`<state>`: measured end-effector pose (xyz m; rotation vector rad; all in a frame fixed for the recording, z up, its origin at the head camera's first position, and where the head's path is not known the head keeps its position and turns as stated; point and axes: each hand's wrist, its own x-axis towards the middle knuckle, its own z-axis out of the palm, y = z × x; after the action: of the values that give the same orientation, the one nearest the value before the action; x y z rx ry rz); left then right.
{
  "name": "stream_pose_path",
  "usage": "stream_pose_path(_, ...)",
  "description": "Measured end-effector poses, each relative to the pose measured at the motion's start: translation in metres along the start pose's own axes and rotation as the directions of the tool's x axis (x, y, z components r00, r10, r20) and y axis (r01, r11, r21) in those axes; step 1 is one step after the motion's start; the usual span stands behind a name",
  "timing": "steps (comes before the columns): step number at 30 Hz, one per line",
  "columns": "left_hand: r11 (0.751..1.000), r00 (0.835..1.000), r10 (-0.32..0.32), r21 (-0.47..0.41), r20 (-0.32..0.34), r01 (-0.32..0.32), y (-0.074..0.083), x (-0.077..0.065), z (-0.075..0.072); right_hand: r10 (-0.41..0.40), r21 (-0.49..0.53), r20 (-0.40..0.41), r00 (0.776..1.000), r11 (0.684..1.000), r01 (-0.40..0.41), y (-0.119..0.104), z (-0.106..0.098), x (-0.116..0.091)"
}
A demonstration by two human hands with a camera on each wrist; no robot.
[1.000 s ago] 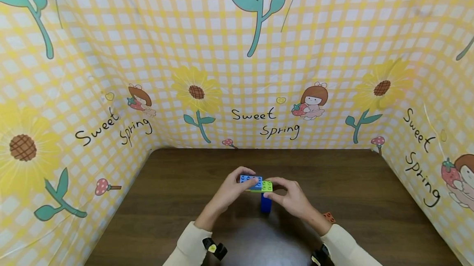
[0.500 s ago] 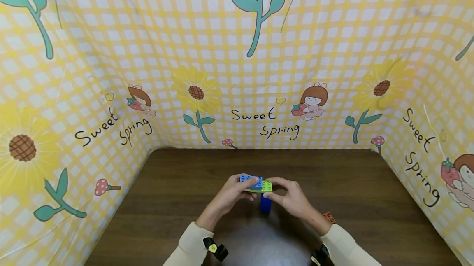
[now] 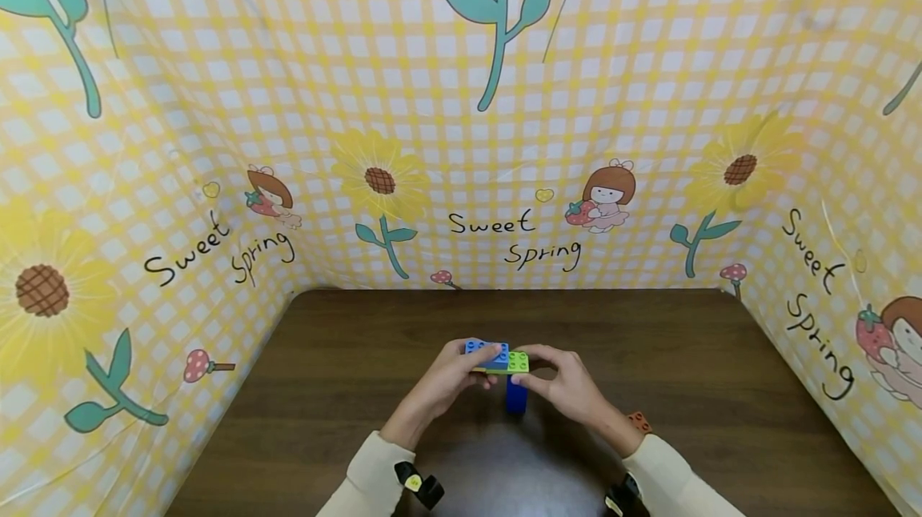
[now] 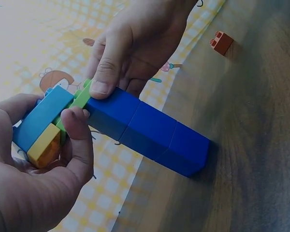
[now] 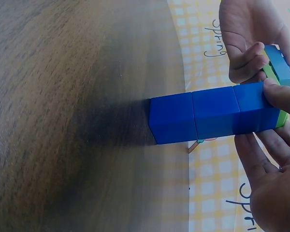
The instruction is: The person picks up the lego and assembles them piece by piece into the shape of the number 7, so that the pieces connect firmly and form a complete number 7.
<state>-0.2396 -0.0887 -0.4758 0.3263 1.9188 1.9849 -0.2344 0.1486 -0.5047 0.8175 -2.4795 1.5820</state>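
A column of dark blue bricks [image 3: 516,398] stands upright on the table, with a flat lime green brick [image 3: 518,361] across its top. On the green brick's left part sits a lighter blue brick [image 4: 44,117]; a yellow brick [image 4: 46,145] shows under that blue one in the left wrist view. My left hand [image 3: 441,379] holds this left end, thumb on top of the blue brick and fingers curled underneath. My right hand [image 3: 571,386] pinches the column's top and the green brick's right end between thumb and fingers. Palms partly hide the joints between bricks.
An orange-red brick [image 4: 222,42] lies on the brown wooden table [image 3: 346,437], beside my right wrist in the head view. A yellow checked cloth [image 3: 403,101] hangs round the back and both sides of the table.
The left fingers have gone from the far side of the lighter blue brick to underneath it, while the thumb stays on top. The right hand keeps its place at the column's top.
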Motion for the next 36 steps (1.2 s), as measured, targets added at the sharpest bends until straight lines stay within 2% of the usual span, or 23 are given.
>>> stream_pose_path(15,1.0,1.0,0.003,-0.017,0.007,-0.003,-0.0045,-0.0002,-0.0022,-0.019,-0.029,0.002,1.0,0.999,0.019,0.0024,0.0007,0.001)
stream_pose_path(36,0.998,1.0,-0.005,-0.063,0.021,0.006,-0.006,-0.0004,-0.0028,-0.001,-0.016,-0.003,1.0,1.0,0.0,0.0024,0.0014,0.0002)
